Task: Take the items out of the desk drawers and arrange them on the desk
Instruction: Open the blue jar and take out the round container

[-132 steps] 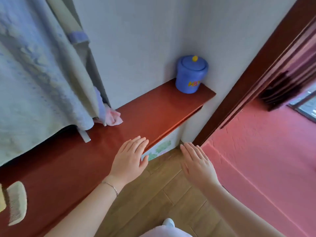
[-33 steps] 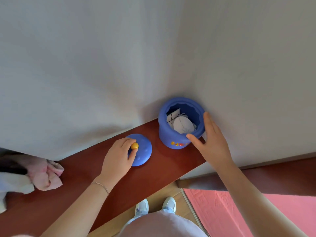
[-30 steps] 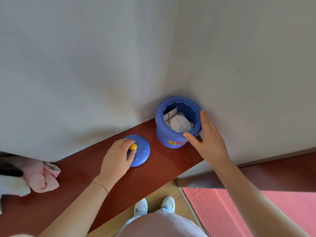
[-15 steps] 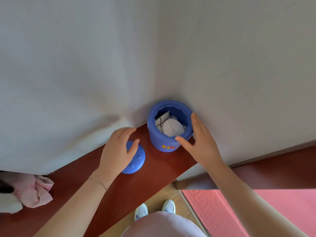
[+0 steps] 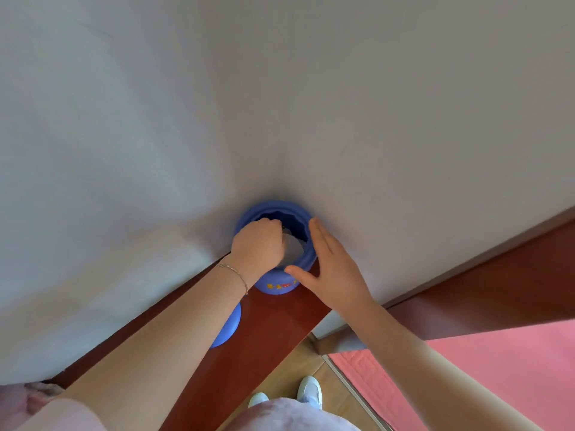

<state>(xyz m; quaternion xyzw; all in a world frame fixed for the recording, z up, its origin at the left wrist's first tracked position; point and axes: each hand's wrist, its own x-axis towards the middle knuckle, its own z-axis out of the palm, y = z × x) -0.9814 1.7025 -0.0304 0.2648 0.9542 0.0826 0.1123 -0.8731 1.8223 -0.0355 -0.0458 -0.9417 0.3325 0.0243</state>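
A blue jar (image 5: 277,287) with its top off stands in the wall corner at the far end of the red-brown desk (image 5: 267,331). Its blue lid (image 5: 228,329) lies on the desk to the left, half hidden under my left forearm. My left hand (image 5: 259,244) reaches into the jar's mouth with curled fingers, next to a pale round item (image 5: 292,248) inside; the fingertips are hidden. My right hand (image 5: 333,272) clasps the jar's right side, thumb on the front wall and fingers along the rim.
White walls meet just behind the jar. A dark red door frame (image 5: 482,275) runs off to the right above a pink floor (image 5: 466,368). A pink cloth (image 5: 18,402) shows at the bottom left. My white shoes (image 5: 308,388) stand on wood flooring below the desk edge.
My left hand has let go of the lid, left it on the desk, and moved right and up into the jar. My right hand stays on the jar's side.
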